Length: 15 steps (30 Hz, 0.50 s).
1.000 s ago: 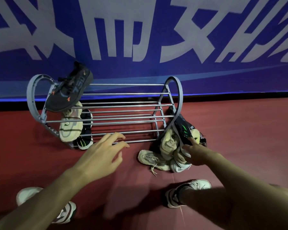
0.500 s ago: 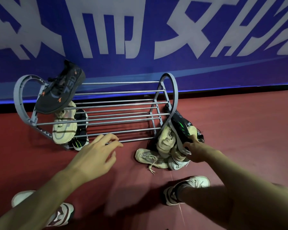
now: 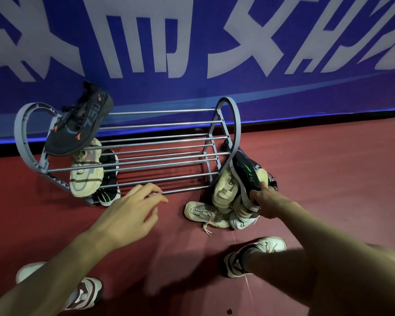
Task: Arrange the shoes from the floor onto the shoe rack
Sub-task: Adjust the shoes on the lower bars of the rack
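Currently three shoes are sitting on the shoe rack [image 3: 228,124], a heap lying on red floor [image 3: 328,179]; right hand [image 3: 268,202] fingers gripping the black shoe [image 3: 245,169], left hand [image 3: 128,209] fingers hovering spread.

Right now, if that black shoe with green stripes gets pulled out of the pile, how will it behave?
The black shoe with green stripes probably lifts lightly and bends: its upper looks like soft fabric. The right hand grips its edge, so it may dangle. The cream shoes leaning beside it could topple.

Grey metal-bar shoe rack [image 3: 169,153] at frame centre holds a black knit sneaker [image 3: 78,124] upper left, with cream [image 3: 84,176] and black-green [image 3: 107,179] shoes beneath; cream shoes piled [image 3: 224,201] lower right beside a black green-striped sneaker [image 3: 246,172].
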Each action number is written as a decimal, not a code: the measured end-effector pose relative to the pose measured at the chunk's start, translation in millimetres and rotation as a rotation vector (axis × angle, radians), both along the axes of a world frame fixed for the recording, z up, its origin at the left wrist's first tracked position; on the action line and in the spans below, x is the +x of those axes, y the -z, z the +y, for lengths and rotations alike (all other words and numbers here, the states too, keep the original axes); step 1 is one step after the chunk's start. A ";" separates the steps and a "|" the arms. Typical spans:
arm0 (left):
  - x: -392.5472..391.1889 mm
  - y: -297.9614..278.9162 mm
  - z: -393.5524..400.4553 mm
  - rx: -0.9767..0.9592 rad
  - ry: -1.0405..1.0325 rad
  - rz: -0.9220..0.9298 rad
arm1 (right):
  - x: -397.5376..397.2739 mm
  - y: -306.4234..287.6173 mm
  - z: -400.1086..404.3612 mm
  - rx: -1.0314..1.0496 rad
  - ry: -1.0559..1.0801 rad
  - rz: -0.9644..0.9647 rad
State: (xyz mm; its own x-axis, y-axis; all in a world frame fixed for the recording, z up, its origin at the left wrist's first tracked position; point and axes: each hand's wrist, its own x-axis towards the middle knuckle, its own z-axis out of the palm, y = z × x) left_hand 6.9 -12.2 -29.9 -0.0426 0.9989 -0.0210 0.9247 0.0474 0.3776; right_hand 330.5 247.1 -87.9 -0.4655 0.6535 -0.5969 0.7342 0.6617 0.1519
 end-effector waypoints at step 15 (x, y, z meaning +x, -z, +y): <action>-20.4 -19.2 -2.7 0.079 -0.003 -0.016 | -40.4 -44.8 -48.3 0.260 -0.267 0.128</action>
State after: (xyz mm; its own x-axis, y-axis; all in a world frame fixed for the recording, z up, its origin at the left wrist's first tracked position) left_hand -13.5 -14.9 -10.7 -0.0462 0.9973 0.0568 0.9184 0.0200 0.3952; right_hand 290.1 198.8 -43.1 -0.6993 0.6213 -0.3535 0.5654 0.7834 0.2581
